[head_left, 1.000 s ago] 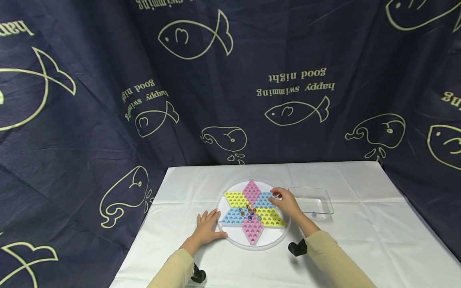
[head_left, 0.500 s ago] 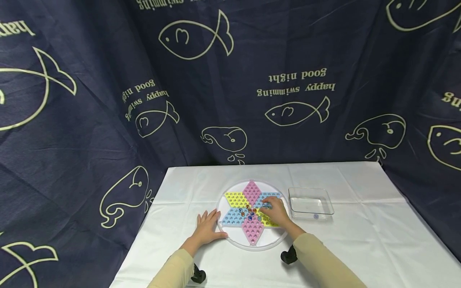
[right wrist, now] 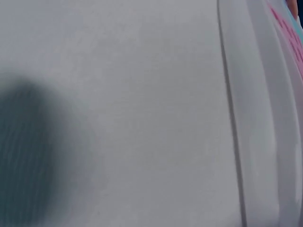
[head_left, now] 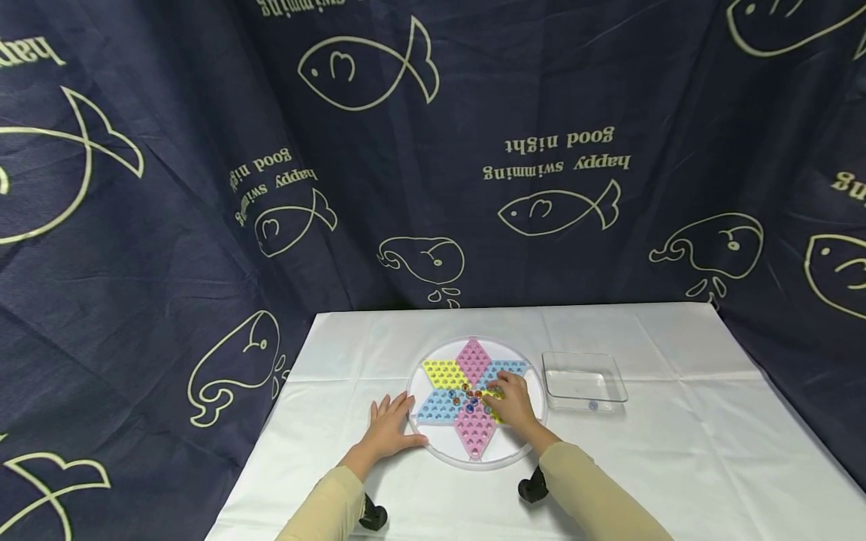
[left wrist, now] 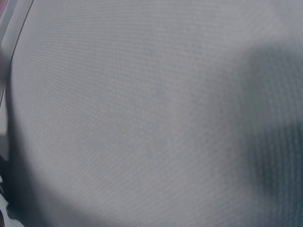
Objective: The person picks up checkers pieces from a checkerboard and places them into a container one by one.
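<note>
A round white Chinese checkers board (head_left: 433, 443) with a pink, yellow and blue star lies on the table. Several glass marbles (head_left: 471, 402) sit in holes around its centre. My right hand (head_left: 514, 406) is over the right half of the star, thumb and fingertips pinched together close above the board near the centre; the marble between them is mostly hidden. At the board's left edge my left hand (head_left: 389, 428) rests with spread fingers, fingertips and thumb touching the rim. In the right wrist view the board's rim (right wrist: 260, 118) runs down the right side.
Right of the board stands a clear plastic box (head_left: 585, 379) with a blue marble (head_left: 593, 405) at its near side. A white cloth (head_left: 676, 451) covers the table, and a dark fish-print curtain (head_left: 433, 150) hangs behind it.
My right hand has moved left and nearer from the board's right edge toward the star's centre. The marble in the box has shifted slightly. My left hand has stayed in place.
</note>
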Demonstrator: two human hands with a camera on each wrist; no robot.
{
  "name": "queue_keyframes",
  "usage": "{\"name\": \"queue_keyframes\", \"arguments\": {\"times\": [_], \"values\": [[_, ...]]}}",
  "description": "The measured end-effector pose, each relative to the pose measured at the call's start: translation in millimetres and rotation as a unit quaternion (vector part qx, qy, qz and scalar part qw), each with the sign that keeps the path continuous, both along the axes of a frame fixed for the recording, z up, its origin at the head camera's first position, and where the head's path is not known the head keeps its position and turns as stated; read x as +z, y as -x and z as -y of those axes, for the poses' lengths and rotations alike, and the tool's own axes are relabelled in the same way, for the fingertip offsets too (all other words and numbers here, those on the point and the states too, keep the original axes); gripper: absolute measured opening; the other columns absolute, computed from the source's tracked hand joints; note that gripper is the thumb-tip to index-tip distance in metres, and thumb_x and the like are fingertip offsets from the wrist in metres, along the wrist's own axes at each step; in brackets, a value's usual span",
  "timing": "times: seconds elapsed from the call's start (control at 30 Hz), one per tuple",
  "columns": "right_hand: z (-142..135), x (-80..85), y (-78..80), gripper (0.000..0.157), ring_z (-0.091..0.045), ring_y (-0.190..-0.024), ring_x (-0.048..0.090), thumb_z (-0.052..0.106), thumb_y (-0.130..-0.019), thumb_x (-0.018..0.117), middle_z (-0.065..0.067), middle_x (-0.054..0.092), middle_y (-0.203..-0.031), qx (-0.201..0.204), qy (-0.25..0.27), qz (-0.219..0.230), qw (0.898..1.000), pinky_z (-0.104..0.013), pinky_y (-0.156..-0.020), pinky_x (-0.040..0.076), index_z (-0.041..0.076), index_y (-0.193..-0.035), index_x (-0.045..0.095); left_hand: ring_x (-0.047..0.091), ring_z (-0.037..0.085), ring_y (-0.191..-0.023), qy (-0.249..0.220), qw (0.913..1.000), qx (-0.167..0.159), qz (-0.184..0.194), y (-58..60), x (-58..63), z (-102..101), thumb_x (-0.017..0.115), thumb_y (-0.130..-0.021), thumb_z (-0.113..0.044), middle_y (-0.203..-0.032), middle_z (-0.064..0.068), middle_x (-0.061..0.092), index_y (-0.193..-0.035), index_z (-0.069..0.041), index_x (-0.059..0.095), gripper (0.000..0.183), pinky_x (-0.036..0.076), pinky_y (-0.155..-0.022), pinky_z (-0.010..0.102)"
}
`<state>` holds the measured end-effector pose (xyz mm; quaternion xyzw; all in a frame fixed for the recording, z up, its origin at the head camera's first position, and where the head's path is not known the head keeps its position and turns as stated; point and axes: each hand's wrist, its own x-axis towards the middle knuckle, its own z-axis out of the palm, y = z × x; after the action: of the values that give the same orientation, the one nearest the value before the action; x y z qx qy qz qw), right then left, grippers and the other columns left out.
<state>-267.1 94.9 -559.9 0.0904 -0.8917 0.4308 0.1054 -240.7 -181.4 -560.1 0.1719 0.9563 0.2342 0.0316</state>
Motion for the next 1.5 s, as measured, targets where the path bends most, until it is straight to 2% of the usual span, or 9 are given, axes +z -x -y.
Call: {"name": "queue_keyframes", "arguments": {"times": [0.23, 0.4, 0.63, 0.9, 1.23, 1.5], "values": [[-4, -5.7, -1.4, 0.015, -0.046, -0.120, 0.036, 0.015, -0.077, 0.070, -0.024, 0.052, -0.121, 0.023, 0.000, -0.012, 1.000, -0.060, -0.103, 0.026, 0.002, -0.083, 0.068, 0.017, 0.049, -0.133, 0.000, 1.0000, 0.003, 0.006, -0.7, 0.9, 0, 0.071, -0.070, -0.053, -0.145, 0.018, 0.031, -0.139, -0.005, 0.038, 0.090, 0.003, -0.106, 0.065], [-7, -7.4, -2.3, 0.014, -0.046, -0.125, 0.031, 0.020, -0.076, 0.072, -0.024, 0.049, -0.126, 0.048, -0.008, 0.005, 0.999, -0.061, -0.105, 0.021, 0.006, -0.078, 0.068, 0.018, 0.049, -0.132, -0.002, 1.0000, 0.002, 0.002, 0.0, 1.2, 0, 0.071, -0.069, -0.053, -0.145, 0.018, 0.032, -0.138, -0.005, 0.038, 0.091, 0.003, -0.106, 0.065], [-11, -3.5, -4.3, 0.013, -0.048, -0.129, 0.023, 0.018, -0.073, 0.074, -0.025, 0.044, -0.132, 0.078, -0.010, 0.030, 0.996, -0.065, -0.105, 0.015, 0.008, -0.077, 0.067, 0.018, 0.049, -0.132, 0.003, 1.0000, 0.002, 0.000, 0.4, 0.2, 0, 0.071, -0.069, -0.054, -0.145, 0.018, 0.032, -0.138, -0.005, 0.038, 0.091, 0.004, -0.106, 0.065], [-16, -2.6, -1.5, 0.012, -0.050, -0.130, 0.020, 0.017, -0.072, 0.074, -0.024, 0.042, -0.135, 0.102, -0.032, 0.040, 0.993, -0.066, -0.105, 0.013, 0.010, -0.079, 0.067, 0.018, 0.049, -0.132, -0.017, 0.9998, 0.006, 0.004, 1.5, 1.6, 0, 0.073, -0.068, -0.052, -0.145, 0.017, 0.031, -0.138, -0.006, 0.038, 0.090, 0.003, -0.106, 0.065], [-17, -1.0, -2.4, 0.013, -0.051, -0.130, 0.019, 0.014, -0.071, 0.074, -0.025, 0.043, -0.134, 0.113, -0.025, 0.041, 0.992, -0.067, -0.105, 0.013, 0.008, -0.079, 0.067, 0.015, 0.049, -0.133, -0.003, 0.9998, 0.001, 0.018, 6.0, 4.7, 2, 0.073, -0.067, -0.053, -0.146, 0.015, 0.031, -0.139, -0.004, 0.035, 0.095, 0.002, -0.107, 0.063], [-17, -3.4, 0.1, 0.012, -0.049, -0.131, 0.019, 0.014, -0.071, 0.074, -0.024, 0.042, -0.135, 0.111, -0.024, 0.046, 0.992, -0.066, -0.105, 0.012, 0.009, -0.079, 0.067, 0.018, 0.050, -0.132, -0.019, 0.9997, 0.002, 0.014, 8.9, 7.1, 3, 0.076, -0.067, -0.047, -0.143, 0.017, 0.035, -0.138, -0.001, 0.036, 0.094, 0.003, -0.107, 0.064]]}}
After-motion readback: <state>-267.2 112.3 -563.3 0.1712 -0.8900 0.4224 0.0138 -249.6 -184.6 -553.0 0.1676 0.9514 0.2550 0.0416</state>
